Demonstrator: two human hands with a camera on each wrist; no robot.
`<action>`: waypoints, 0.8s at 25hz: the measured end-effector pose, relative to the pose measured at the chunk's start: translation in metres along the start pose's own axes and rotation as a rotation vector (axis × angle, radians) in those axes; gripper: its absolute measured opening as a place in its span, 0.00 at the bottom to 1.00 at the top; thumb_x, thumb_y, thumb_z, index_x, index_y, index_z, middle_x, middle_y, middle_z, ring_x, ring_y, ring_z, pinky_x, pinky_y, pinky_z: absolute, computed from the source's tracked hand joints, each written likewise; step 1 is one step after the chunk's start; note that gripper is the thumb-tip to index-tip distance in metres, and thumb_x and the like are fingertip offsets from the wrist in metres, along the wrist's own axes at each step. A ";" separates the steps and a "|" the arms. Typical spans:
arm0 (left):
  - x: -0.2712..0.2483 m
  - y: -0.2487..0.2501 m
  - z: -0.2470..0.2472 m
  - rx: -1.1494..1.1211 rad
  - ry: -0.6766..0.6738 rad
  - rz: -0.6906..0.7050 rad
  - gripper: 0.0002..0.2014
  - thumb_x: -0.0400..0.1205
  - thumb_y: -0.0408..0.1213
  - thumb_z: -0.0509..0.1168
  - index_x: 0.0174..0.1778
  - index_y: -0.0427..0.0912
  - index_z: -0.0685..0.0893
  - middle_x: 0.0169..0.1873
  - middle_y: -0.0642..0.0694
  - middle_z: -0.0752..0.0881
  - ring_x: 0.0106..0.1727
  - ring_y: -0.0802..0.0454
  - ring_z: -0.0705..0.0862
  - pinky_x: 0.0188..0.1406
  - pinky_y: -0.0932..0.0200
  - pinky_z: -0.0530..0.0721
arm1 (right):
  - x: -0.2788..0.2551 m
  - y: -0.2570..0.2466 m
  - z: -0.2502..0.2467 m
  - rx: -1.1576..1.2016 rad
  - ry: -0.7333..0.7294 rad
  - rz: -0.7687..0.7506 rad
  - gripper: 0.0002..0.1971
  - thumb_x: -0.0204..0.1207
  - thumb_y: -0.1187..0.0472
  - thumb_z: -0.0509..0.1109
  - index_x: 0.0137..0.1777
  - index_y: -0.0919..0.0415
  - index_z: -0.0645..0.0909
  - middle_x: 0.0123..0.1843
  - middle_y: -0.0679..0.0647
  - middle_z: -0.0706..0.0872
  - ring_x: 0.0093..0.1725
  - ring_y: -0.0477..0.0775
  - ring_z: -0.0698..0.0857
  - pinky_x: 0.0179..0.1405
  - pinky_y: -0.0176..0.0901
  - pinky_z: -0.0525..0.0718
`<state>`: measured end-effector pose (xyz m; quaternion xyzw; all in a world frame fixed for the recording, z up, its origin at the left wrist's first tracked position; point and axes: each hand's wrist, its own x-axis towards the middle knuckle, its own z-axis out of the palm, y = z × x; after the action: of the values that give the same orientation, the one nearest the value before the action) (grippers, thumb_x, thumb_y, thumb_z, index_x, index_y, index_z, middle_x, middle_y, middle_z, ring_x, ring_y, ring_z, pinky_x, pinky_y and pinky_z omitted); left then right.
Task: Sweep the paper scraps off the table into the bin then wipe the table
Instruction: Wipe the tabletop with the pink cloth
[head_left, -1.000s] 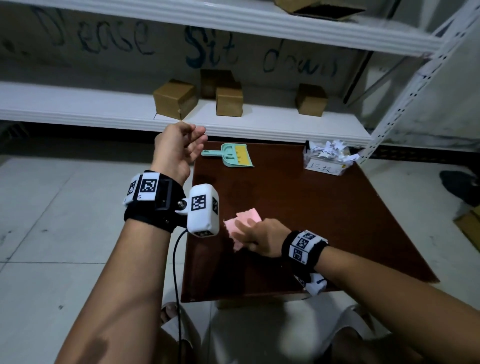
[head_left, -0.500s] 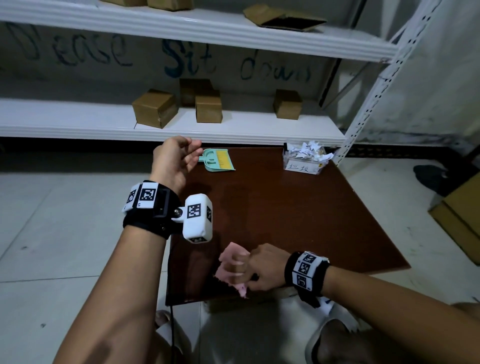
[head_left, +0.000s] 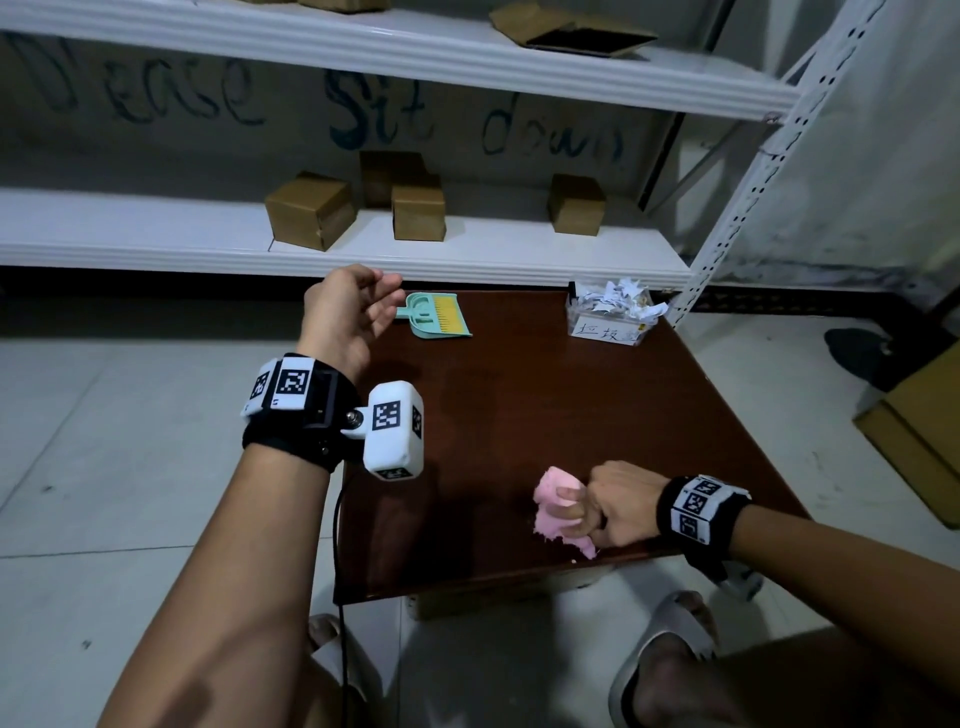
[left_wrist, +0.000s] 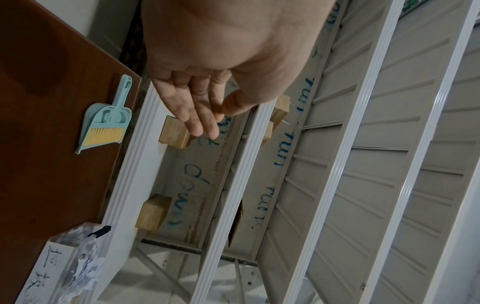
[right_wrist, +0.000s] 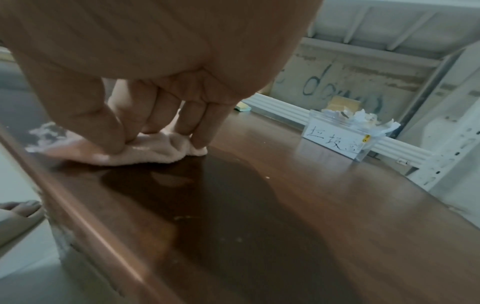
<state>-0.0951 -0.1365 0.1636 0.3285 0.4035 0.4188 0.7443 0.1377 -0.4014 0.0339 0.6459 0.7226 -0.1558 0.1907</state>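
My right hand (head_left: 597, 506) grips a bunched pink cloth (head_left: 556, 512) and presses it on the dark brown table (head_left: 545, 415) close to the near edge. In the right wrist view its fingers (right_wrist: 202, 123) pinch the cloth (right_wrist: 155, 152) against the wood. My left hand (head_left: 358, 306) hovers empty over the table's far left corner, fingers relaxed, beside the teal dustpan with a yellow brush (head_left: 439, 317). A clear bin (head_left: 610, 325) full of white paper scraps stands at the far right corner, also in the left wrist view as the bin (left_wrist: 59, 267).
White metal shelving (head_left: 467, 254) stands right behind the table with several cardboard boxes (head_left: 311, 210) on it. Its upright post (head_left: 727, 218) rises beside the bin. Grey tiled floor lies to the left, and my sandalled feet (head_left: 670, 654) are under the near edge.
My right hand has dragged the pink cloth rightward along the near edge, and the cloth is now more bunched. The left hand stays hovering near the dustpan.
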 end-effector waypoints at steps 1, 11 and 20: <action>0.000 0.001 -0.001 0.000 0.000 0.001 0.06 0.84 0.34 0.60 0.50 0.41 0.82 0.37 0.47 0.92 0.34 0.54 0.91 0.30 0.66 0.85 | 0.000 0.002 0.002 0.012 0.019 0.008 0.28 0.71 0.39 0.73 0.22 0.58 0.70 0.19 0.50 0.70 0.23 0.55 0.74 0.29 0.44 0.73; 0.000 0.002 -0.004 -0.015 0.009 0.006 0.06 0.84 0.34 0.60 0.51 0.41 0.83 0.40 0.46 0.93 0.36 0.53 0.91 0.34 0.65 0.87 | 0.033 -0.009 -0.021 0.211 0.048 -0.052 0.09 0.83 0.56 0.71 0.52 0.53 0.95 0.68 0.27 0.72 0.60 0.44 0.79 0.39 0.37 0.69; 0.017 0.012 -0.013 -0.069 0.034 0.001 0.06 0.85 0.34 0.60 0.48 0.41 0.82 0.37 0.46 0.93 0.36 0.52 0.91 0.36 0.64 0.87 | 0.148 0.043 -0.025 0.139 0.083 0.170 0.25 0.91 0.48 0.57 0.86 0.51 0.73 0.94 0.48 0.55 0.88 0.62 0.67 0.83 0.60 0.73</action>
<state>-0.1051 -0.1148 0.1619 0.2957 0.4011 0.4385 0.7479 0.1644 -0.2553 -0.0139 0.7225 0.6599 -0.1617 0.1280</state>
